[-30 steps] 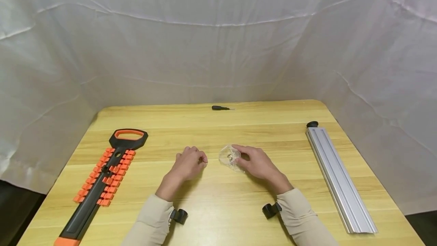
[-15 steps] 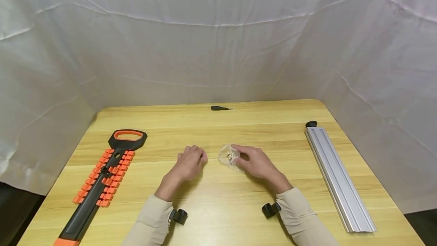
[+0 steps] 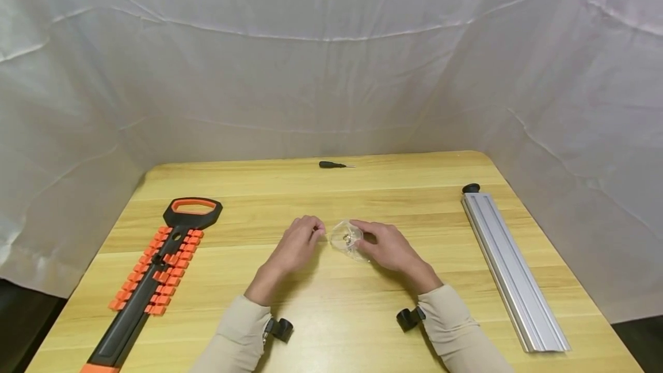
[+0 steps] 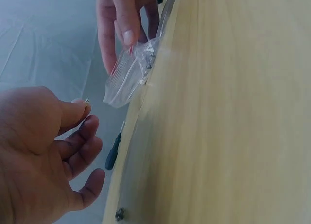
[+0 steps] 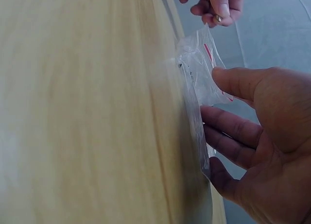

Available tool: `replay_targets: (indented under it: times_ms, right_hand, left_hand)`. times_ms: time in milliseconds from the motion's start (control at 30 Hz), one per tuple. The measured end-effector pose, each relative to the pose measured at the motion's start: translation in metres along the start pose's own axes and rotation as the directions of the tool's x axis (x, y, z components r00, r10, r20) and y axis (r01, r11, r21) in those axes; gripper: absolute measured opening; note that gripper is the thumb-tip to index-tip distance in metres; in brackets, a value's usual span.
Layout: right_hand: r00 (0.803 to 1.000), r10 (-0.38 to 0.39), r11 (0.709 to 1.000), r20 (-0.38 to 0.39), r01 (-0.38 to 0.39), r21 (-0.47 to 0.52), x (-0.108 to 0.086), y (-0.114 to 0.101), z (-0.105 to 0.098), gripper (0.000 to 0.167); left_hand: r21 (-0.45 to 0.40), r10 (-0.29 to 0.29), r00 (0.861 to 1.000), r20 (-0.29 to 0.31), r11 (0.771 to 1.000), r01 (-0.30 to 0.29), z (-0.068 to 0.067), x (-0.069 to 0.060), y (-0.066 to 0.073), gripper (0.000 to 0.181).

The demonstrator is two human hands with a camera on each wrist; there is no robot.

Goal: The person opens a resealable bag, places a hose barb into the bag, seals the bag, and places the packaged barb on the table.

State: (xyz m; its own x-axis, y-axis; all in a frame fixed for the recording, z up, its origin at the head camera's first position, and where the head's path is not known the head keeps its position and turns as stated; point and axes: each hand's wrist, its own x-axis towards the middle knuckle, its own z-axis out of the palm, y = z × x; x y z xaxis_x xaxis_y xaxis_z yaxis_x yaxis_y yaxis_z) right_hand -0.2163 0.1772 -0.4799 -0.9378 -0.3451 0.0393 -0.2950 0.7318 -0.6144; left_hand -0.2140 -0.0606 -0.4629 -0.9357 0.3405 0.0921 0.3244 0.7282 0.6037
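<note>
My left hand [image 3: 297,243] pinches a small gold-coloured screw [image 4: 87,102] between thumb and forefinger, just left of the bag; its other fingers are loosely bent. A clear zip bag [image 3: 339,236] lies on the table, with small metal pieces [image 3: 347,238] inside it. My right hand [image 3: 391,246] holds the bag's right side, thumb on one face and fingers against the other. In the right wrist view, a red strip [image 5: 208,52] runs along the bag near the thumb. How many pieces are in the bag is hard to tell.
On the left lies a black-and-orange rack [image 3: 150,269] with rows of orange clips. A silver aluminium rail [image 3: 513,269] with a black knob [image 3: 471,188] lies on the right. Near the table's [image 3: 331,315] far edge is a black screwdriver [image 3: 331,164]. Pale curtains [image 3: 331,85] surround the table.
My left hand stayed left of the bag at first, then moved right and slightly away from me, closer to the bag. The right hand and bag stay nearly still.
</note>
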Motion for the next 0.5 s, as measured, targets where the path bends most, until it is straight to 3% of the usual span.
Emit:
replay_targets:
  times_ms: [233,500]
  right_hand:
    - [1.000,-0.002,1.000,0.006,0.002,0.013,0.000,-0.001,-0.001,0.046]
    - [1.000,0.012,1.000,0.013,-0.012,0.012,0.000,-0.002,-0.002,0.047]
  left_hand:
    - [0.018,0.048,0.999,-0.003,0.999,-0.047,0.008,0.004,0.007,0.015]
    - [0.049,0.028,0.999,-0.023,0.998,-0.027,0.015,0.007,0.015,0.012]
